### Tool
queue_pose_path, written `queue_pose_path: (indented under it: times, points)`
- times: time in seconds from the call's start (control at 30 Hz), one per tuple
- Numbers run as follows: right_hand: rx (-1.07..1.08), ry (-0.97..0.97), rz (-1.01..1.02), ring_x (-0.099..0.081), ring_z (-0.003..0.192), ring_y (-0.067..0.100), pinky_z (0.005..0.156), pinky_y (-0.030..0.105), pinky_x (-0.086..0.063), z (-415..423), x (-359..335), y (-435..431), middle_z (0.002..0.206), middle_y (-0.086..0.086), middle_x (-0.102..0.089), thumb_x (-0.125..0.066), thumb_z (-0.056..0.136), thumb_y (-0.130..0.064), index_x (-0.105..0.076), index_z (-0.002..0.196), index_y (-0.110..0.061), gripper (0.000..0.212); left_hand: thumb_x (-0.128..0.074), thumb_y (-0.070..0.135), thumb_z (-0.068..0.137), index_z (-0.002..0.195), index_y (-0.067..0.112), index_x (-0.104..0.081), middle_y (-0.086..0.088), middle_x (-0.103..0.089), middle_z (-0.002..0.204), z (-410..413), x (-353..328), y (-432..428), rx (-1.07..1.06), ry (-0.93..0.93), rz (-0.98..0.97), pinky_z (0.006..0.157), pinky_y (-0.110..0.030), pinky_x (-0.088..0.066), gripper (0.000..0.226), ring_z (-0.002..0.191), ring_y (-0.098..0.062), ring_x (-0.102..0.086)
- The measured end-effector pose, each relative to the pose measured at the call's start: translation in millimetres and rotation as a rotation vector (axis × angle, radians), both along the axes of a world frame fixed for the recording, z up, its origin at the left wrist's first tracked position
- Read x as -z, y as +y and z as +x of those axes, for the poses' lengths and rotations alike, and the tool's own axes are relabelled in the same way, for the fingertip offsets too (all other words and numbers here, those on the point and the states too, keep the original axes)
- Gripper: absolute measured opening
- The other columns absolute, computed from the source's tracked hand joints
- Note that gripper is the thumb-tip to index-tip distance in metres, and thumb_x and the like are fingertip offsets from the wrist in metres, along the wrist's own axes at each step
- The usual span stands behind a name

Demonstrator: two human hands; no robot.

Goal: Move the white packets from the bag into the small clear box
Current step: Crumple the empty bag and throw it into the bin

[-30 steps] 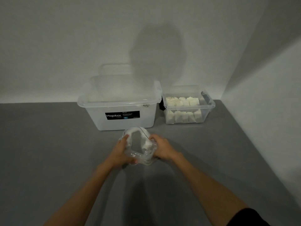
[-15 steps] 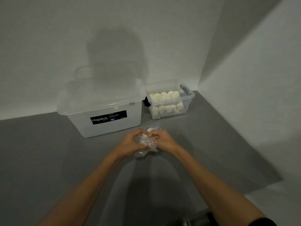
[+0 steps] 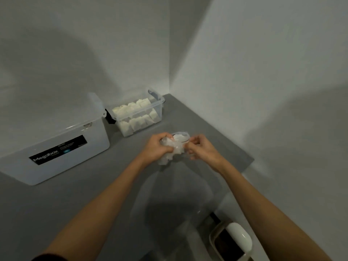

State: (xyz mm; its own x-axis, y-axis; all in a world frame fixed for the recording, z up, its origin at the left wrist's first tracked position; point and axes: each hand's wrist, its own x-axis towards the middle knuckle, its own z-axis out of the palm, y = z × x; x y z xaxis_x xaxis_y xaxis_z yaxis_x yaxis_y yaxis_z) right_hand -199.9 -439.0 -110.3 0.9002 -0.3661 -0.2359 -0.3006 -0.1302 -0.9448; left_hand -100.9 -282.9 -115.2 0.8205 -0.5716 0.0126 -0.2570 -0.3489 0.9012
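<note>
My left hand (image 3: 157, 147) & right hand (image 3: 202, 148) both clutch the crumpled clear bag (image 3: 174, 147) above the grey table (image 3: 94, 194), fingers curled tight on the plastic. Small clear box (image 3: 138, 113) w/ white packets (image 3: 135, 113) sits behind, beside the lidded Megabox bin (image 3: 54, 142).

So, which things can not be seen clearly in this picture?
- Head view: how many white packets remain in the bag; both hands and crumpled plastic hide them.
- Small print on the Megabox box label: too small.
- Packets at the bottom of the small clear box: upper packets cover them.
- Object at the lower right: cut off by the edge.
</note>
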Motion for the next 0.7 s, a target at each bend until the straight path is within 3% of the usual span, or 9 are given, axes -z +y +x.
queue_pose_path:
  times: [0.1, 0.17, 0.27, 0.37, 0.43, 0.57, 0.7]
  points:
    - [0.001, -0.105, -0.032, -0.064, 0.093, 0.020, 0.078, 0.040, -0.057, -33.4, -7.4, -24.9, 0.111, -0.006, -0.053, -0.066, 0.086, -0.031, -0.036, 0.127, -0.035, 0.051, -0.071, -0.005, 0.072, 0.092, 0.015, -0.066, -0.004, -0.061, 0.085, -22.0, -2.1, -33.5, 0.092, 0.023, 0.038, 0.059, -0.007, -0.043, 0.028, 0.070, -0.011, -0.054]
    - [-0.075, -0.118, -0.127, -0.064, 0.095, 0.015, 0.073, 0.030, -0.059, -57.5, -10.1, -42.3, 0.115, -0.010, -0.054, -0.071, 0.083, -0.034, -0.041, 0.127, -0.041, 0.053, -0.070, -0.006, 0.073, 0.092, 0.011, -0.066, -0.004, -0.061, 0.084, -42.5, -2.6, -56.8, 0.120, 0.066, 0.016, 0.058, -0.007, -0.043, 0.026, 0.065, -0.003, -0.054]
    - [-0.108, -0.126, -0.231, -0.063, 0.087, 0.006, 0.067, 0.020, -0.055, -93.7, -5.3, -69.1, 0.110, -0.010, -0.061, -0.078, 0.077, -0.028, -0.052, 0.123, -0.031, 0.053, -0.068, 0.004, 0.064, 0.093, 0.007, -0.065, -0.004, -0.062, 0.081, -81.6, 2.3, -94.4, 0.090, 0.182, -0.064, 0.056, -0.013, -0.046, 0.029, 0.065, -0.007, -0.055]
    - [-0.100, -0.123, -0.280, -0.065, 0.091, 0.009, 0.080, 0.026, -0.055, -130.2, 9.1, -100.5, 0.103, -0.007, -0.066, -0.081, 0.073, -0.026, -0.057, 0.117, -0.026, 0.050, -0.062, 0.002, 0.068, 0.088, 0.010, -0.060, -0.004, -0.060, 0.078, -128.8, 11.6, -135.3, -0.055, 0.337, -0.156, 0.055, -0.021, -0.048, 0.022, 0.068, -0.015, -0.056]
    - [-0.083, -0.112, -0.242, -0.067, 0.091, 0.016, 0.081, 0.031, -0.055, -153.9, 20.2, -120.6, 0.099, -0.001, -0.068, -0.082, 0.072, -0.023, -0.059, 0.112, -0.021, 0.046, -0.056, 0.000, 0.075, 0.089, 0.011, -0.056, -0.006, -0.059, 0.080, -158.9, 19.2, -161.1, -0.110, 0.476, -0.184, 0.056, -0.027, -0.048, 0.018, 0.071, -0.018, -0.057]
    - [-0.045, -0.061, -0.288, -0.064, 0.079, 0.016, 0.069, 0.025, -0.051, -193.7, 46.4, -153.2, 0.089, 0.001, -0.065, -0.080, 0.072, -0.012, -0.060, 0.101, -0.018, 0.035, -0.057, 0.017, 0.059, 0.099, 0.007, -0.051, -0.014, -0.053, 0.096, -204.1, 39.4, -191.3, -0.043, 0.786, -0.253, 0.059, -0.036, -0.050, 0.041, 0.075, -0.024, -0.056]
    - [0.011, -0.012, -0.324, -0.051, 0.061, 0.001, 0.059, 0.015, -0.039, -222.9, 77.7, -165.9, 0.070, -0.006, -0.055, -0.074, 0.072, -0.005, -0.055, 0.082, -0.020, 0.026, -0.038, 0.007, 0.078, 0.088, 0.002, -0.057, -0.020, -0.059, 0.095, -236.1, 71.9, -195.2, -0.011, 1.049, -0.430, 0.069, -0.038, -0.045, 0.023, 0.081, -0.031, -0.055]
